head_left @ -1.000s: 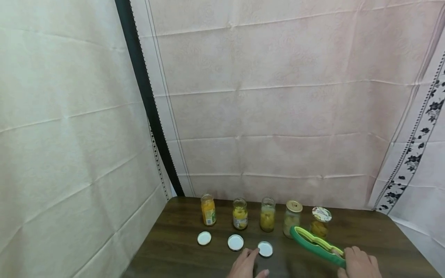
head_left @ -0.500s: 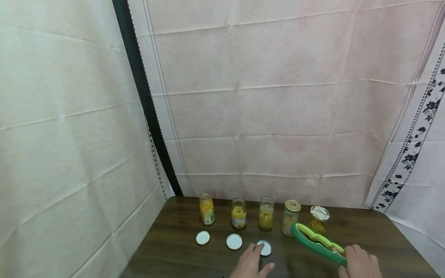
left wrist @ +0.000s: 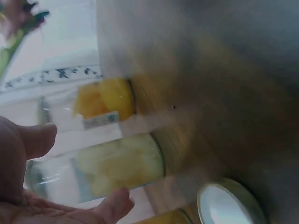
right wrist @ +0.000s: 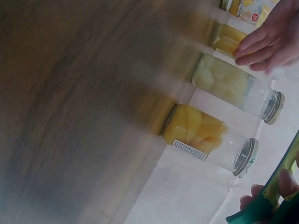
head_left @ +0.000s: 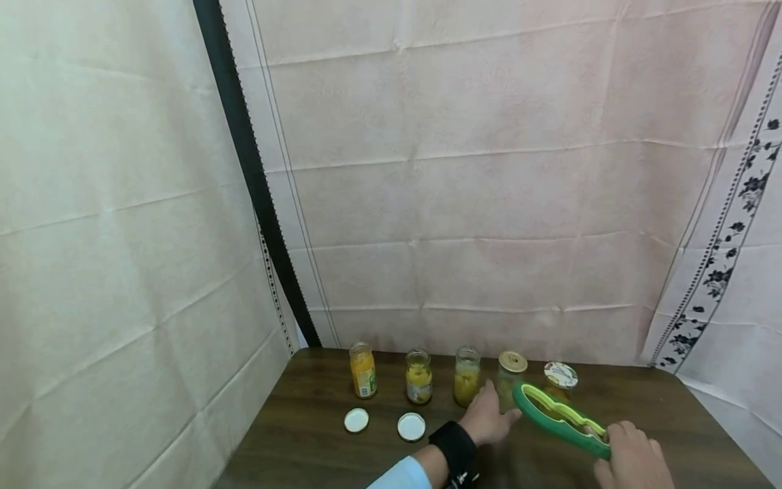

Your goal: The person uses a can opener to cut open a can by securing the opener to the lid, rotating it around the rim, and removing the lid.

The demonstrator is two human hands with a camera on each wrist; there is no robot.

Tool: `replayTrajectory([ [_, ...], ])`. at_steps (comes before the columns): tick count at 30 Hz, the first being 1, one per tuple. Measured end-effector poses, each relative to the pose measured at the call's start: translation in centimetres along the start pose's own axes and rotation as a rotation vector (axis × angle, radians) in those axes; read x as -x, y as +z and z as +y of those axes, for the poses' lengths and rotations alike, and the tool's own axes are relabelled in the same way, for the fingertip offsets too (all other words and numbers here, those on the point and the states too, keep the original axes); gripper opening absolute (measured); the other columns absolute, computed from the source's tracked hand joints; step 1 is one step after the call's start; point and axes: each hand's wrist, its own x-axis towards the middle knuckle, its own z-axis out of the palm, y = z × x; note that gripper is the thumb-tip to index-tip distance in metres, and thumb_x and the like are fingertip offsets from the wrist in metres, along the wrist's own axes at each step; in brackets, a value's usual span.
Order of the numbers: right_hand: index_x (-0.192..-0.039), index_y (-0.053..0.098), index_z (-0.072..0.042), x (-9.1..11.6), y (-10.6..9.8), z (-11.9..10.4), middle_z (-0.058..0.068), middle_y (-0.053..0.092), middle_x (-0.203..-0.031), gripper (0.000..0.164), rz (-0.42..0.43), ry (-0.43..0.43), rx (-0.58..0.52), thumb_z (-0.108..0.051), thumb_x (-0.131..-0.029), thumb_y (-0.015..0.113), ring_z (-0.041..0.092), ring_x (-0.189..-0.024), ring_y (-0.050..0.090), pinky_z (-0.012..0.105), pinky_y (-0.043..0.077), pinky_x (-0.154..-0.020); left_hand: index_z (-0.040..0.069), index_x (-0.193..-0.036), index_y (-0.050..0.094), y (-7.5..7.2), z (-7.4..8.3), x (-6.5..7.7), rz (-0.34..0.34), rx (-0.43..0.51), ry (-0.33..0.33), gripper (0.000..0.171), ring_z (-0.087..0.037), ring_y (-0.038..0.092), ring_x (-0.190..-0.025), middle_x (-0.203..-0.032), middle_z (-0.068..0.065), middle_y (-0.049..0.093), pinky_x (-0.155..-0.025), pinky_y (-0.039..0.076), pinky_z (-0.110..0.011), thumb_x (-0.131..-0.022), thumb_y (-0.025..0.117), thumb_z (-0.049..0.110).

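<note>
Reaching beside the gold-lidded jar, the left hand has fingers extended. This jar stands near the table's far edge, and a gap separates it from the patterned-lid jar. The right hand grips the green tool. Earlier, the left hand was at a loose lid.

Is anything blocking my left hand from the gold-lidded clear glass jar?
Nothing visible stands between your left hand and the gold-lidded clear glass jar. In the head view, the green looped tool overlaps the jar's right side.
</note>
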Motion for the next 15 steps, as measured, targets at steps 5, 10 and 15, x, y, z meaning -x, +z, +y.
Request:
replayTrajectory([
  [5,-0.096,0.064,0.003,0.2,-0.1,-0.3,0.011,0.065,-0.097,0.024,0.010,0.014,-0.013,-0.013,-0.079,0.072,0.024,-0.084,0.058,0.044,0.047,-0.069,0.003,-0.167,0.028,1.8,0.8,-2.3,0.112,0.115,0.011,0.088,-0.039,0.045,-0.154,-0.170,-0.022,0.040,-0.125,0.043,-0.051,-0.098,0.076,0.027],
  [10,-0.098,0.064,0.004,0.2,0.0,-0.9,0.015,0.066,-0.099,0.026,0.055,0.011,-0.019,-0.011,-0.079,0.073,0.026,-0.085,0.059,0.049,0.049,-0.072,0.010,-0.149,0.051,2.5,1.1,-3.3,0.243,0.193,0.089,0.064,-0.028,0.065,-0.127,-0.139,-0.009,0.065,-0.104,0.057,-0.042,-0.095,0.082,0.026],
  [15,-0.096,0.063,0.003,0.2,0.0,-1.1,0.015,0.066,-0.099,0.022,0.054,0.019,-0.032,-0.010,-0.080,0.072,0.025,-0.083,0.058,0.045,0.047,-0.071,0.015,-0.140,0.057,2.8,0.9,-3.5,0.284,0.193,0.117,0.054,-0.021,0.068,-0.115,-0.127,-0.002,0.069,-0.095,0.059,-0.037,-0.094,0.082,0.027],
])
